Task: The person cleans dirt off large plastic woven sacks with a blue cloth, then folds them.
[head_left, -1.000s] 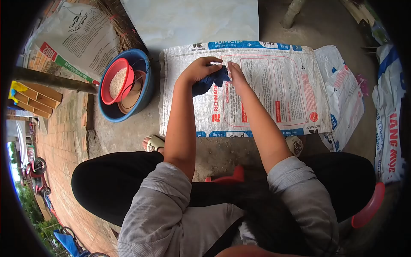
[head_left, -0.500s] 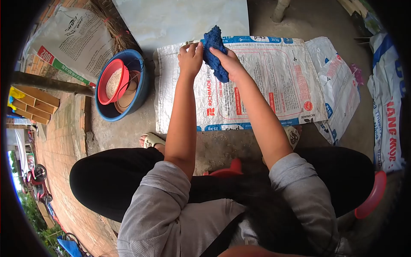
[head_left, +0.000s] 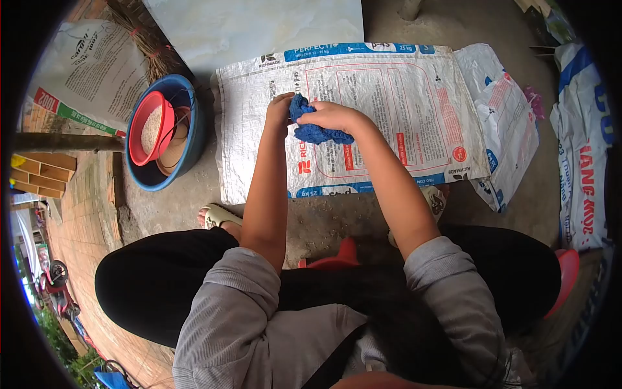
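Note:
A crumpled dark blue cloth [head_left: 314, 133] is bunched between my two hands, above a flattened white feed sack [head_left: 382, 110] with red and blue print. My right hand [head_left: 332, 117] is closed on the cloth from the right, its thumb and fingers pressing into the bunch. At the cloth's upper left edge, my left hand [head_left: 279, 109] has its fingers bent round toward the cloth and pinches it there. The cloth's lower part hangs to the right, beneath my right hand.
A blue basin [head_left: 195, 139] on the left holds a red bowl [head_left: 137, 150] of pale grains. Beyond the sack lies a pale board [head_left: 259, 29]. More printed sacks [head_left: 502, 123] lie at the right. A red stool [head_left: 340, 255] shows between my legs.
Both hands and the cloth have moved down toward me and slightly left. The cloth, stretched out upright before, is now bunched up with its lower part pointing right. The view has shifted slightly.

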Motion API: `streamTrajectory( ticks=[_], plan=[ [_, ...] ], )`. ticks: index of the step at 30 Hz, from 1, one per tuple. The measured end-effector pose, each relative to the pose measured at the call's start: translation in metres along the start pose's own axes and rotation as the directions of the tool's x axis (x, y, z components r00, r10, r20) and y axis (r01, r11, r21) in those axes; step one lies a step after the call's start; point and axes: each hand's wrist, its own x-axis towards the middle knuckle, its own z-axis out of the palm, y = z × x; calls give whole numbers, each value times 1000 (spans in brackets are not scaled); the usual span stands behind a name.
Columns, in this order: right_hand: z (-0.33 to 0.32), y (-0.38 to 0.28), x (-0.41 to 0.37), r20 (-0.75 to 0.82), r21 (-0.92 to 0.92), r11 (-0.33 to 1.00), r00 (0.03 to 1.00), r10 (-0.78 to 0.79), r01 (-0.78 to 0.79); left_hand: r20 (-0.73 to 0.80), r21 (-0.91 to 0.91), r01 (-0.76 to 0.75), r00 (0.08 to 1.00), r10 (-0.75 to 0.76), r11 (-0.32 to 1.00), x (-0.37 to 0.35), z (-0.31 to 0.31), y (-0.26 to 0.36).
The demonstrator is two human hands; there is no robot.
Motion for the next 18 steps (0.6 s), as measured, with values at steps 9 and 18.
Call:
streamTrajectory(
  ticks=[9,18],
  plan=[
    [-5,68,31,-379,-639,675,915,140,-368,-68,928,-107,893,444,357,13,7,-67],
    [99,185,16,-357,-840,541,697,-622,52,72,976,-171,843,533,138,-13,23,-129]
  ],
)
